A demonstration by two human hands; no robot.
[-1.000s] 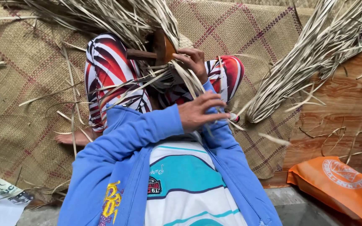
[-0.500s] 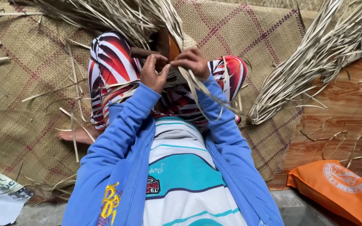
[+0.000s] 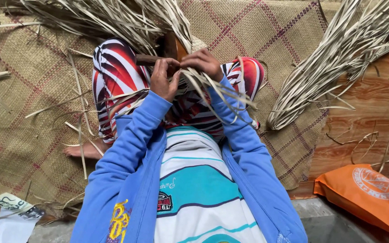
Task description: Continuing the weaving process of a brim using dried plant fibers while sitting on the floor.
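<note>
1. Sitting on a large woven straw mat (image 3: 32, 135) crossed by faint purple-red lines, I work with both hands raised over my lap; the mat covers most of the floor in view, and bare orange-brown wooden boards (image 3: 365, 112) show at its right edge.
2. Heaps of long, pale dried palm-leaf strips (image 3: 113, 18) lie across the top of the mat, and a second sheaf of the same strips (image 3: 338, 67) fans out on the right, half on the mat and half on the boards.
3. My blue zip-up jacket sleeves (image 3: 127, 153) run up from the bottom edge, over red, white and black patterned trousers (image 3: 113, 67).
4. An orange fabric bag (image 3: 365, 198) rests at the lower right, well apart from my hands.
5. A dark brown wooden block (image 3: 149, 59) sits on my lap, just beside my left hand.
6. My left hand (image 3: 164, 78) has its fingers curled shut around a bunch of the pale strips (image 3: 203, 85), which trail down to the right across my thigh.
7. My right hand (image 3: 203, 64) touches the left, fingers pressed together and pinching the same bunch from above.
</note>
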